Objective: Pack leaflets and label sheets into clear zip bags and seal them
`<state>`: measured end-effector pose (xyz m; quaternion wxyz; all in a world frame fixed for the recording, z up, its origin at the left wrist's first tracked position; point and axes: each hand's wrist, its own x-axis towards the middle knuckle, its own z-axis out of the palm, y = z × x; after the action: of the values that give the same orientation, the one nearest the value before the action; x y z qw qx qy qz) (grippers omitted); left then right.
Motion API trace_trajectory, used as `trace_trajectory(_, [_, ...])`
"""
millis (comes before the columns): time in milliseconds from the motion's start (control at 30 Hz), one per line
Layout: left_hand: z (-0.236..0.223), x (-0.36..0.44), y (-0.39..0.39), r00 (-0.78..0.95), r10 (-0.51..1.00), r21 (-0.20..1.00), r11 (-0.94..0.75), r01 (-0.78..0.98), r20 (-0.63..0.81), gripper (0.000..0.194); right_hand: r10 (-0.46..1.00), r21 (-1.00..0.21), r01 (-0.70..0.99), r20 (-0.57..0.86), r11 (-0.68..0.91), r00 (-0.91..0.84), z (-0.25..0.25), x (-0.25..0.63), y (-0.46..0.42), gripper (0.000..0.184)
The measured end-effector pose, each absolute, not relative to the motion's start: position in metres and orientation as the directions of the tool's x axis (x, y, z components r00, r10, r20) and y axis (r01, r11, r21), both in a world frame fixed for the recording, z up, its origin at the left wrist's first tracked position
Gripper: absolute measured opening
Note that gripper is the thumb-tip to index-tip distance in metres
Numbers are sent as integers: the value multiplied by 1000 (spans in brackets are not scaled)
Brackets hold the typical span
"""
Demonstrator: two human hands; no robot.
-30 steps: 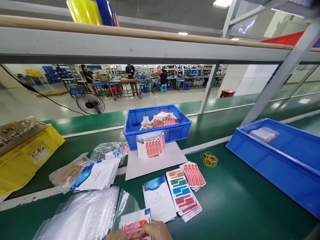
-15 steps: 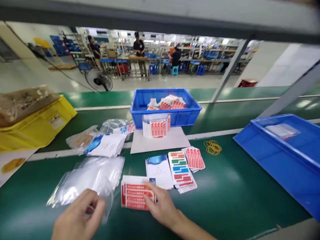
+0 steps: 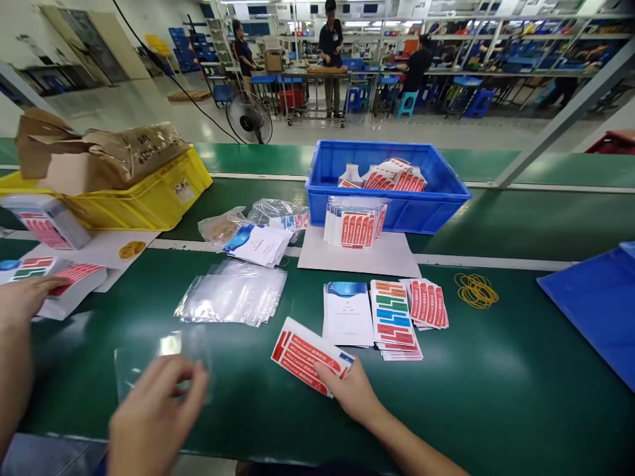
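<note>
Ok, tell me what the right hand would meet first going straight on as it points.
Past the cards it grips, the right hand would probably meet the pile of clear bags, though its height above the table is unclear.

A dark round-caged fan (image 3: 249,121) stands upper left of centre; a turquoise plastic stool (image 3: 407,103), upper right.

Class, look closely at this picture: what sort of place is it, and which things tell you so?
Probably a factory workshop: printed cards and clear plastic bags lie on a long green workbench, and people are at more benches behind.
</note>
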<state>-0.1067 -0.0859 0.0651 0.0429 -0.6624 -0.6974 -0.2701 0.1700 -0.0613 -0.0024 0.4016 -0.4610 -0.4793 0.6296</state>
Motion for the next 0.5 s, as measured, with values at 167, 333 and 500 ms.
trace_trajectory(167, [15,-51,-82,25,987,435,-93,895,160,21,895,-849,-291,-388,-440,-221,3,170,-74,46])
trace_trajectory(333, [-9,-27,-86,48,993,499,-94,861,104,22,869,-849,-208,-443,-486,-220,-11,171,-86,52])
trace_trajectory(500, [-18,-16,-92,72,996,495,-91,864,57,21,797,-740,-299,-535,-602,-280,-19,176,-96,55])
